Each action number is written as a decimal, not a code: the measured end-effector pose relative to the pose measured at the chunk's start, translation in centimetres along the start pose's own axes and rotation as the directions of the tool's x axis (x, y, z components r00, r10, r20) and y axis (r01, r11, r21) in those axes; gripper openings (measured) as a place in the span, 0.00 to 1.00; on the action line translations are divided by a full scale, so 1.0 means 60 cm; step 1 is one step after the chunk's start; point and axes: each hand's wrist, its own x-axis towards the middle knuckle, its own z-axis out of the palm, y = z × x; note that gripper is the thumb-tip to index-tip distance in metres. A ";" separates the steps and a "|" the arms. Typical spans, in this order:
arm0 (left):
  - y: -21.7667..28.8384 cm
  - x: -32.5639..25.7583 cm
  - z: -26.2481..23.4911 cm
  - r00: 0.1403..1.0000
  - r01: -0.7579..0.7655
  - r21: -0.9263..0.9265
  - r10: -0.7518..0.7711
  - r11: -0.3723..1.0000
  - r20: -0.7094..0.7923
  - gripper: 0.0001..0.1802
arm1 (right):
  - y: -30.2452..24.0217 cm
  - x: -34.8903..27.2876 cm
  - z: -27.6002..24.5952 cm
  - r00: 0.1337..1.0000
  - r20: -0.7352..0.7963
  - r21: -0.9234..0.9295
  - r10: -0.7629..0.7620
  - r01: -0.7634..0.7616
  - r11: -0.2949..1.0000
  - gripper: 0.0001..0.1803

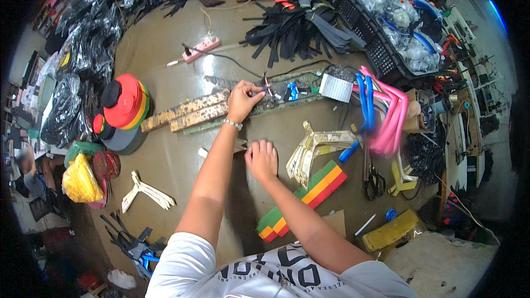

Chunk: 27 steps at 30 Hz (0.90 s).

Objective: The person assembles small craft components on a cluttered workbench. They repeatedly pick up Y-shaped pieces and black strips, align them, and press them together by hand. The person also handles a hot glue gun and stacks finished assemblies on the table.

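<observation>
My left hand (244,101), with a beaded bracelet on its wrist, reaches over a long scuffed board (298,97) in the middle of the table. Its thumb and forefinger are pinched together on something small and dark that I cannot make out. Blue and white bits (291,91) lie on the board just right of those fingertips. Nearer to me, my right hand (262,160) rests low over the table with its fingers curled. Whatever it may hold is hidden. A small grey-brown piece (239,145) lies next to its fingers.
Red, yellow and green strap rolls (128,102) stand left. A striped strap bundle (303,198), pale paper patterns (312,149) and scissors (375,181) lie right. Pink tubes (391,121) hang by the board's end. Behind are a pink power strip (201,49), black strips (298,27) and a crate (375,38).
</observation>
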 end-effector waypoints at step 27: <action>0.005 -0.002 -0.008 0.998 -0.039 -0.018 0.039 0.999 0.040 0.16 | 0.001 -0.003 0.000 0.999 -0.038 -0.034 -0.023 0.022 0.999 0.08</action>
